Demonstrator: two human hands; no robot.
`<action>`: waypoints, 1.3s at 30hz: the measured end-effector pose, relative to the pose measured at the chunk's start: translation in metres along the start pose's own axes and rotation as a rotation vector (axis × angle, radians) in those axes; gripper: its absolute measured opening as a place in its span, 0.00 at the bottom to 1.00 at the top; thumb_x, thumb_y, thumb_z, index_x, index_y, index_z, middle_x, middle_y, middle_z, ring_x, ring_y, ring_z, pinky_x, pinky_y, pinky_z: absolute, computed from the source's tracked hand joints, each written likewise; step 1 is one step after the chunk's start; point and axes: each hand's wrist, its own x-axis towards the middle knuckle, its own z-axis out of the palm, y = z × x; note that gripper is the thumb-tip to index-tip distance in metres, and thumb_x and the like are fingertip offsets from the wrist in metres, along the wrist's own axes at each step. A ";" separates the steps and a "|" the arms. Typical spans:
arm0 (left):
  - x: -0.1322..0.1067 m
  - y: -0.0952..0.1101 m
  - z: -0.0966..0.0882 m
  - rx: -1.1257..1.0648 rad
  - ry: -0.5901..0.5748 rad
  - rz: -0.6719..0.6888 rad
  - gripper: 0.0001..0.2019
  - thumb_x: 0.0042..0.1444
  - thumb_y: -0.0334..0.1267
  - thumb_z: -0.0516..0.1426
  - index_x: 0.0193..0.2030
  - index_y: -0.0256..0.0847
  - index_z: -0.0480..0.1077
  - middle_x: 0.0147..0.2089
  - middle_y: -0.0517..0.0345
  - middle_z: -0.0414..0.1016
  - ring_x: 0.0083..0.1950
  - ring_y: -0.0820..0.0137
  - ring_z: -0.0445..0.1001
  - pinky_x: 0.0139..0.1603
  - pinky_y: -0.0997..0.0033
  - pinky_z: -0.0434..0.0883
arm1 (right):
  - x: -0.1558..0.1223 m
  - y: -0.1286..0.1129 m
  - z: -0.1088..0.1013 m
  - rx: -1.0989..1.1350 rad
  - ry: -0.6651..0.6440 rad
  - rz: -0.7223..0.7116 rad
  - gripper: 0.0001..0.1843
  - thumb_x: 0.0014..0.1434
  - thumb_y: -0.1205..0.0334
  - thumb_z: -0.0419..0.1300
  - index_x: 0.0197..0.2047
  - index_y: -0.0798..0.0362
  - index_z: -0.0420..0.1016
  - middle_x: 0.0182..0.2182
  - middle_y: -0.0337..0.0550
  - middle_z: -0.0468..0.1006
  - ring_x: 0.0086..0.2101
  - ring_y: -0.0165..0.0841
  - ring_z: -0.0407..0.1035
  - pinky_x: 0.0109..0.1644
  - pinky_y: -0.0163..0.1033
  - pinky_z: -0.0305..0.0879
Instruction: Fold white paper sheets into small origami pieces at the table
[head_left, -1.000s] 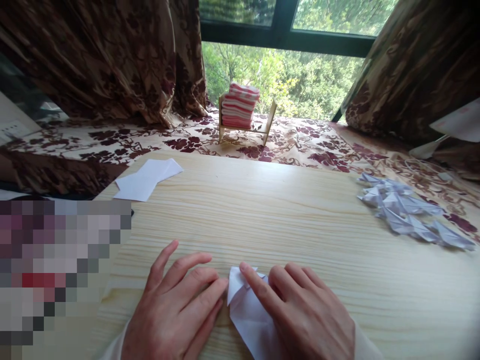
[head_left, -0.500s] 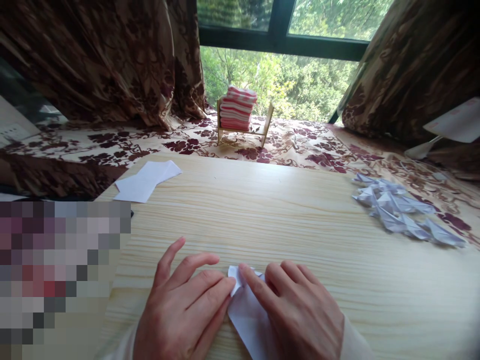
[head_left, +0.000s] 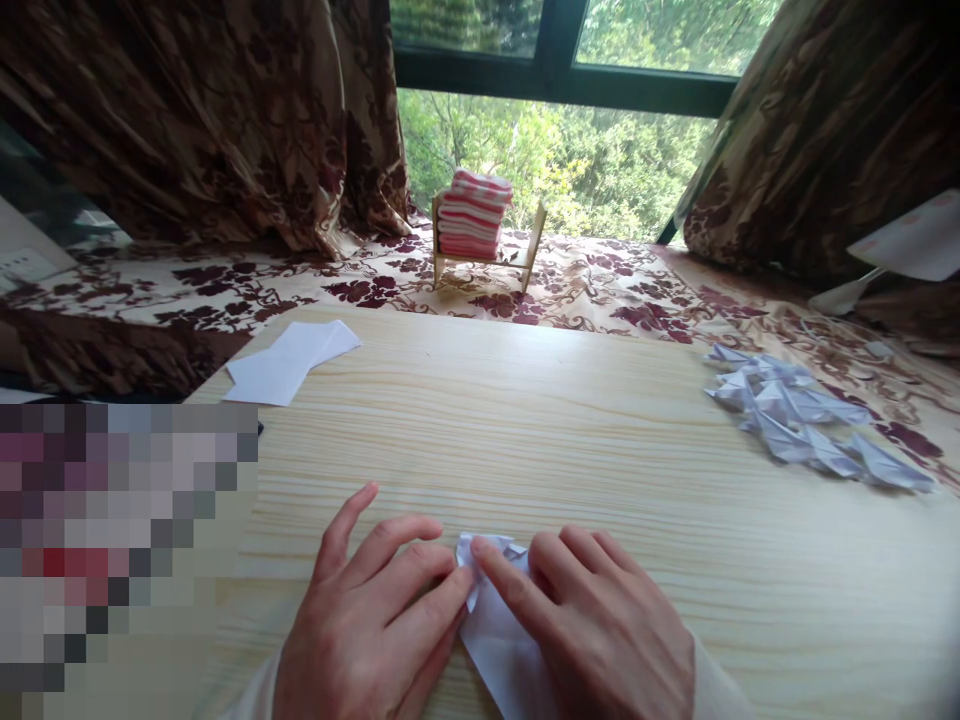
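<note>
A partly folded piece of white paper lies on the light wooden table at its near edge. My left hand rests flat beside it, fingers spread, with two fingertips touching the paper's left edge. My right hand lies over the paper's right side, its forefinger stretched out and pressing the top fold, the other fingers curled. Much of the paper is hidden under my right hand.
A stack of flat white paper sheets lies at the table's far left. Several folded paper shapes are piled at the right edge. A small wooden rack with striped cloth stands on the patterned sill. A blurred patch covers the left.
My hands have closed in slightly on the paper; the left fingertips now touch its edge and the right forefinger has slid a little down and left along the top fold.
</note>
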 end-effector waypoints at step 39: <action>0.001 -0.019 0.007 0.031 0.012 0.077 0.12 0.57 0.33 0.47 0.36 0.44 0.72 0.31 0.63 0.73 0.38 0.73 0.68 0.58 0.58 0.51 | 0.002 -0.004 0.006 -0.042 -0.033 0.005 0.17 0.60 0.65 0.46 0.52 0.48 0.63 0.25 0.40 0.70 0.24 0.30 0.61 0.28 0.35 0.55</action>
